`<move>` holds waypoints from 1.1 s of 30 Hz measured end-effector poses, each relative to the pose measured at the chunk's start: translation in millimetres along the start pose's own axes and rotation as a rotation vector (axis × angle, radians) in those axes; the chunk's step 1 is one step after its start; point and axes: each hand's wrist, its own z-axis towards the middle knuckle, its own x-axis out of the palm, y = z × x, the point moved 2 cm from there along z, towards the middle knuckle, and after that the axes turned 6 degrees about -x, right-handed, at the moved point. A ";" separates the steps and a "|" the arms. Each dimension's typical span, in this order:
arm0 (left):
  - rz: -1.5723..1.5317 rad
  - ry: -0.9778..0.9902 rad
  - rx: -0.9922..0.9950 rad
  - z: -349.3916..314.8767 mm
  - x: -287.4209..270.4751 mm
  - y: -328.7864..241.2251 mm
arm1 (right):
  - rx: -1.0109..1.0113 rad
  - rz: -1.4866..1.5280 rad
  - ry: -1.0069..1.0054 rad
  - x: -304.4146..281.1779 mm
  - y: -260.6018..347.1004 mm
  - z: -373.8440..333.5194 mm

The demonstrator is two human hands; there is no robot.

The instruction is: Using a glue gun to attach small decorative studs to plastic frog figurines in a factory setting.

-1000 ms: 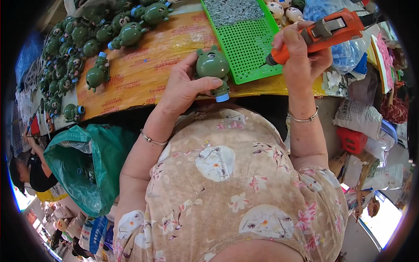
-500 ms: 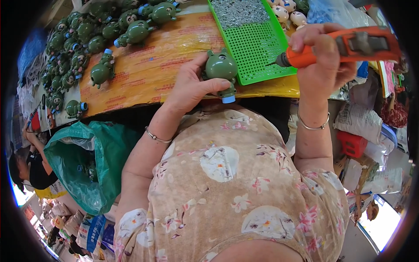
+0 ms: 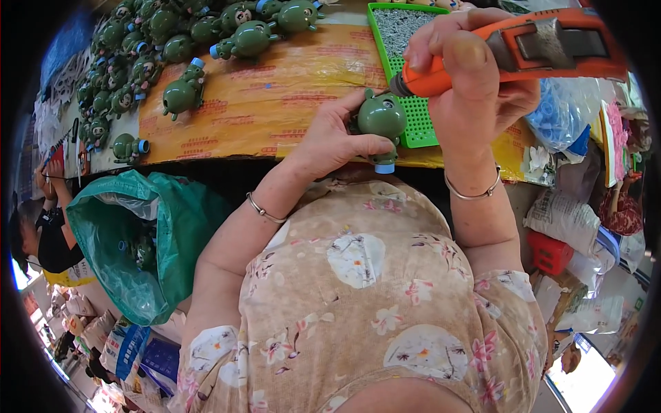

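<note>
My left hand (image 3: 335, 140) is closed around a glossy dark-green animal-shaped toy (image 3: 383, 118). Two small ears stick up at its far end, and a light-blue cap points toward me. In my right hand (image 3: 468, 89) is an orange electric screwdriver (image 3: 551, 51), its dark nose (image 3: 399, 85) just above and right of the toy's ears. The bit's tip is hard to make out, so I cannot tell whether it touches the toy. Behind my right hand lies a bright-green perforated tray (image 3: 421, 122), with many small grey metal pieces (image 3: 405, 31) heaped at its far end.
Similar green toys (image 3: 179, 48) crowd the table's far left; one (image 3: 128, 147) lies near the front edge. Yellow-brown sheeting (image 3: 241, 103) covers the tabletop. A teal sack (image 3: 124, 241) with toys inside hangs at my left. Another person's arm (image 3: 60, 196) shows at far left.
The screwdriver has moved from over the tray toward the toy's ears, my right hand coming left with it. My left hand keeps its hold. The whole view has shifted slightly.
</note>
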 end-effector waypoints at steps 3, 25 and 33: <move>0.021 0.005 0.015 0.3 -0.3 1.1 | -0.008 -0.001 0.054 -3.3 -18.1 6.1; 0.051 0.002 0.066 2.5 -3.0 3.3 | -0.247 -0.017 0.292 -38.2 -2.1 20.0; -0.317 -0.103 0.021 6.7 -6.7 7.7 | -0.346 -0.358 0.176 -108.3 -13.6 41.6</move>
